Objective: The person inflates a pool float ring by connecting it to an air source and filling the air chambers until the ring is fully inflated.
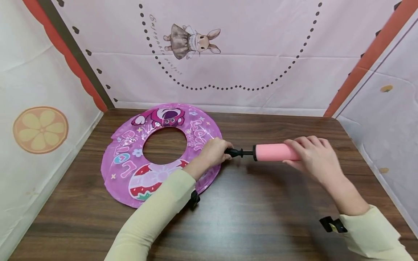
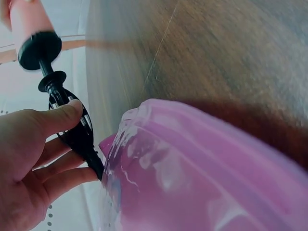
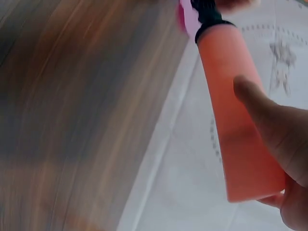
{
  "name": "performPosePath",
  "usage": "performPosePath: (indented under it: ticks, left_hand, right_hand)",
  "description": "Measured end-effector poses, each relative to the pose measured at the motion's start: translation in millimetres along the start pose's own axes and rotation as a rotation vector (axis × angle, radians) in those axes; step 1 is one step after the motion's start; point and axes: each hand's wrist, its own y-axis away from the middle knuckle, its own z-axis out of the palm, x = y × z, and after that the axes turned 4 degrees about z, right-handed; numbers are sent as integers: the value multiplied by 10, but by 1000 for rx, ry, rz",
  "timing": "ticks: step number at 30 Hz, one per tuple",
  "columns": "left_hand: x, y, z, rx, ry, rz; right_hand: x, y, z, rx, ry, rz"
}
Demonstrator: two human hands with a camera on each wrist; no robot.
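Left hand [image 1: 215,152] grip closed round the black handle [image 1: 233,152] of an air pump, thumb over its ribbed side; right hand [image 1: 318,159] grip wrapped over the far end of the pink barrel [image 1: 271,152]. Pump sits right of centre, roughly crosswise, short stretch of black rod [image 1: 248,153] showing between handle and barrel; looks held off the table [image 1: 248,214], shadow beneath. Purple swim ring [image 1: 138,152] lies left of the pump, crinkled along its left edge, far rim right up at the table's back edge by the pale backdrop [image 1: 235,69]. Left hand and forearm cross over the ring's right part. Tapered handle end comes up close to the ring's edge in the left wrist view; contact, can't tell. Room: wide stretch of wood on the near side of the pump, between the forearms; strip behind pump to backdrop; narrower strips from ring to left table edge and right hand to right edge.
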Motion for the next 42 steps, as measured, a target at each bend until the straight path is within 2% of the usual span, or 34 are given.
performPosePath:
  ticks: [4,7,10,12,14,17,24,29,35,42]
  left_hand:
    - [5,-10,4,-3,-5,-7]
    - [8,-13,3,-7,7,-17]
    - [0,-15,0,-7,24,-20]
    - [-9,-22,2,-8,25,-15]
    - [-10,-28,-2,-7,13,1]
    - [5,-35,-5,-4,-18,29]
    - [30,-22,5,13,-41,51]
    - [12,-13,10,19,-20,38]
    - [-11,-12,18,-3,-24,22]
    - [-16,-4,4,2,-22,16]
  right_hand:
    - [270,141,-206,-8,8,37]
    - [452,245,-373,-17,13,96]
    - [502,279,-437,-6,17,111]
    - [450,241,-389,3,10,81]
    - [328,167,-284,25,3,39]
    - [114,46,-101,11,-16,11]
    - [-255,-119,164,-14,27,15]
    - [-330,-146,218,-6,42,9]
    - [-157,-16,114,-57,-8,-37]
    - [279,185,-188,-29,-65,-22]
